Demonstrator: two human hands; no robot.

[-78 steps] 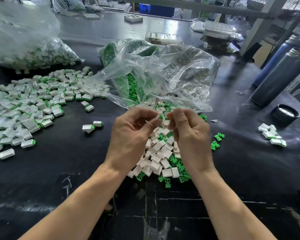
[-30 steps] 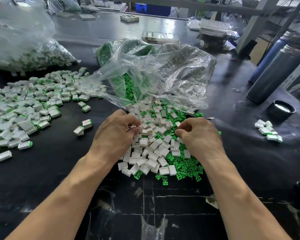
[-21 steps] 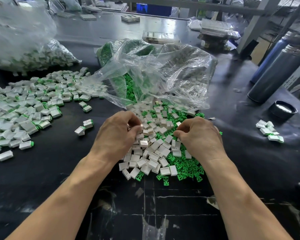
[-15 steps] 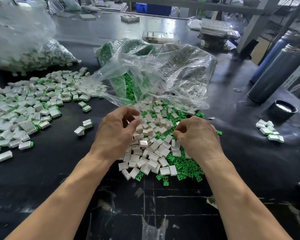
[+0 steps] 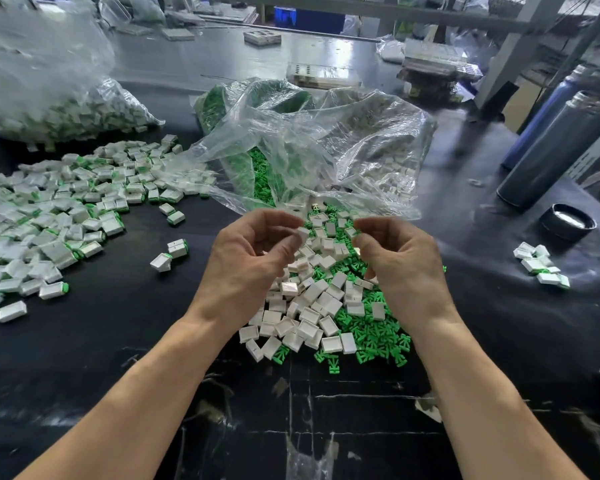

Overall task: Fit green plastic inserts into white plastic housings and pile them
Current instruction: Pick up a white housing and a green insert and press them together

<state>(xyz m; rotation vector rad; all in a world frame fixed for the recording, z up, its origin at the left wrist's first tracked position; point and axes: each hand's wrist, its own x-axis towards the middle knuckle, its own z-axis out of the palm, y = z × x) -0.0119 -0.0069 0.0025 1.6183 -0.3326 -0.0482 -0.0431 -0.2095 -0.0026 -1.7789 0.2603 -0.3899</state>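
Bench: I am working over a black worktop (image 5: 125,327) in a cluttered shop, with clear plastic bags (image 5: 312,147) of parts at the back.
Change: half a second ago both my hands were down in the loose heap, picking; now both are lifted clear of it, each with a part, so I judge the pick done and the fitting about to start.
Left hand: my left hand (image 5: 253,258) is raised, fingers curled, thumb and forefinger pinching a white housing (image 5: 302,233) at its tip.
Right hand: my right hand (image 5: 399,261) is raised beside it, fingers curled, pinching a green insert (image 5: 355,233) of which only a sliver shows.
Gap: the two parts face each other, near but apart.
Below: the loose heap (image 5: 326,306) of white housings and green inserts lies under both hands.
Finished: the assembled pile (image 5: 59,209) spreads to my left; a smaller cluster (image 5: 541,265) sits far right.
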